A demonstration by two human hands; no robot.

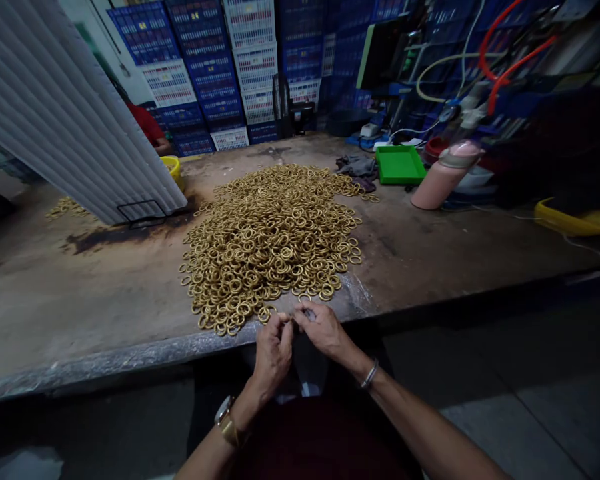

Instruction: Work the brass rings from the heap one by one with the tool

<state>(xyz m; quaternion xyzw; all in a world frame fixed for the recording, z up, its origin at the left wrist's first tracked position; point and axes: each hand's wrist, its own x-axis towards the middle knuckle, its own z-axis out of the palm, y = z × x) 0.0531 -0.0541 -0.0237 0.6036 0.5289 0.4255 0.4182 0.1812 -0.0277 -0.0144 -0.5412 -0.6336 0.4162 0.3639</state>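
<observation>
A big heap of brass-coloured metal rings [275, 240] spreads over the worktable, its near edge close to my fingers. At the table's front edge, my left hand [274, 350] is closed with thumb and fingers pinched together, a watch on its wrist. My right hand [325, 332] is closed too, its fingertips meeting the left ones; a metal bracelet circles that wrist. Whatever small thing is between the fingertips is mostly hidden, and I cannot make out its kind. One loose ring [267, 314] lies right beside my left fingers.
Left of the heap, a corrugated panel [105, 133] leans in a black wire stand. Behind it are a person's red sleeve [147, 125] and a yellow basin [175, 175]. A green tray [400, 165], a pink spray bottle [443, 181] and rags [356, 167] stand right. Stacked crates [215, 80] line the back.
</observation>
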